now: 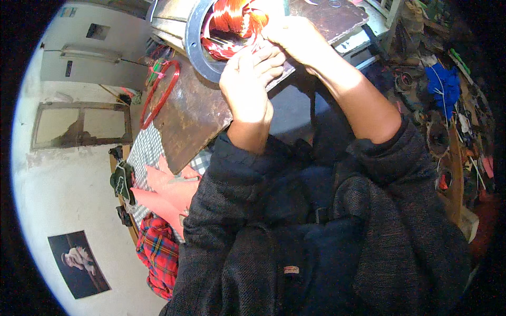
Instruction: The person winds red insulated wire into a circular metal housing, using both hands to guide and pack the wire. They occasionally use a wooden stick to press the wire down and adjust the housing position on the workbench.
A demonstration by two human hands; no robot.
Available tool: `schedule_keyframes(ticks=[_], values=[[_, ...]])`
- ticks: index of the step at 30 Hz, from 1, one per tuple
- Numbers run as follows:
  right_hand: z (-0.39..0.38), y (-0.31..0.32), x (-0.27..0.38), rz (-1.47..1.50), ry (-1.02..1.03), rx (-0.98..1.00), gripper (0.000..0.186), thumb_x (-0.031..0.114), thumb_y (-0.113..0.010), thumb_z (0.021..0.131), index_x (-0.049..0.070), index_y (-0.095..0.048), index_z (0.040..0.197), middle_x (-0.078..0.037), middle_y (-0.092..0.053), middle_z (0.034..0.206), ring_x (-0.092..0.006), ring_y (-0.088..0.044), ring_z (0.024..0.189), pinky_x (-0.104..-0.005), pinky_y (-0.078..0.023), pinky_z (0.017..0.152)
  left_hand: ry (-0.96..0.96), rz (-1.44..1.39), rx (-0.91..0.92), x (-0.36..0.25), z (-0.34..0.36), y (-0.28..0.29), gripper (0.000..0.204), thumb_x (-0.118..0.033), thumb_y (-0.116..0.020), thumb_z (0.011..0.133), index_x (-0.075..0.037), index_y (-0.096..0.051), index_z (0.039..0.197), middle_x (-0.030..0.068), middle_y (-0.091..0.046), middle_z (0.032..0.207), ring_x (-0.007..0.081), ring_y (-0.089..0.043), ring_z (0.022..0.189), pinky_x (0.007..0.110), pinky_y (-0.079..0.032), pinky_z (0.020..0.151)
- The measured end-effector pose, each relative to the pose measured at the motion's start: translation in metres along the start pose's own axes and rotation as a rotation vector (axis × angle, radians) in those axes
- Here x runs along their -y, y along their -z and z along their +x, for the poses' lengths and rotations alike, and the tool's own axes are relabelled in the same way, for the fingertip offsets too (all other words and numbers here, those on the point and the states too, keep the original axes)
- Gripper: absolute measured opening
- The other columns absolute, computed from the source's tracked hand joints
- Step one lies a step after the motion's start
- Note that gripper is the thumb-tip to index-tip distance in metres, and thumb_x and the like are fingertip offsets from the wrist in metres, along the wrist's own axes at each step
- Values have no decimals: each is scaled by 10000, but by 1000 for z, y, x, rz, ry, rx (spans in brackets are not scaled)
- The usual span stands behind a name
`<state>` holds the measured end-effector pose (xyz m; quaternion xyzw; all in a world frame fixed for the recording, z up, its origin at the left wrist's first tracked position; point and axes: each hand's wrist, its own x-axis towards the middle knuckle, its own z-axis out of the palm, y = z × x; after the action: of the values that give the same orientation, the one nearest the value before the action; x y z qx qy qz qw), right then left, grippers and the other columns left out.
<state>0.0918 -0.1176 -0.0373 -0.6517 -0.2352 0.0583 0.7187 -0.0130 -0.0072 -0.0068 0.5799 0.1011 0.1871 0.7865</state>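
Observation:
A round grey metal housing, which looks like a motor stator (194,50), lies at the far edge of my view. Shiny copper-red wire windings (229,17) fill its opening. My left hand (247,84) is at its near right rim, with the fingers curled together by the lower wires. Beside it, my right hand (295,39) reaches in from the right, its fingertips pinched close to the left fingers at the wire ends. Bright light washes out the right fingers, so the exact wire between them is hard to make out.
The stator rests on a worn brown tabletop (192,116). To its left lies a red wire coil loop (171,89). Pink sheets (168,192) and a red plaid cloth (158,253) are at the lower left. Tangled parts and a blue cloth (444,87) crowd the right.

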Motion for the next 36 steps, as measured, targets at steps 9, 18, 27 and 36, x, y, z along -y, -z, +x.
schedule_keyframes(ticks=[9, 18, 27, 36], values=[[-5, -4, 5, 473, -78, 92, 250, 158, -640, 978, 37, -721, 775, -44, -689, 742, -103, -612, 619, -245, -460, 546, 6, -60, 94, -1, 5, -1, 319, -227, -528, 1122, 55, -602, 1251, 156, -745, 973, 237, -767, 811, 318, -633, 703], [-3, -6, -6, 309, -15, 42, 216, 222, -719, 994, 15, -774, 1013, -56, -743, 943, -99, -659, 821, -264, -528, 681, -5, -21, 49, 0, -3, 6, 322, -204, -528, 1110, 77, -624, 1235, 177, -743, 988, 251, -766, 813, 325, -636, 704], [2, 0, 7, 380, 30, 33, 162, 149, -624, 1014, 31, -706, 1087, -10, -683, 828, -73, -620, 722, -243, -525, 620, 44, -55, 107, -1, 1, 10, 321, -166, -530, 1091, 93, -610, 1265, 238, -755, 1095, 293, -779, 854, 337, -649, 732], [8, -11, 9, 382, 50, 13, 118, 152, -676, 971, 58, -693, 1041, -28, -639, 816, -152, -639, 764, -301, -552, 675, 128, -69, 66, -4, 0, 12, 330, -181, -472, 1094, 55, -641, 1252, 177, -766, 1066, 257, -776, 882, 328, -638, 773]])
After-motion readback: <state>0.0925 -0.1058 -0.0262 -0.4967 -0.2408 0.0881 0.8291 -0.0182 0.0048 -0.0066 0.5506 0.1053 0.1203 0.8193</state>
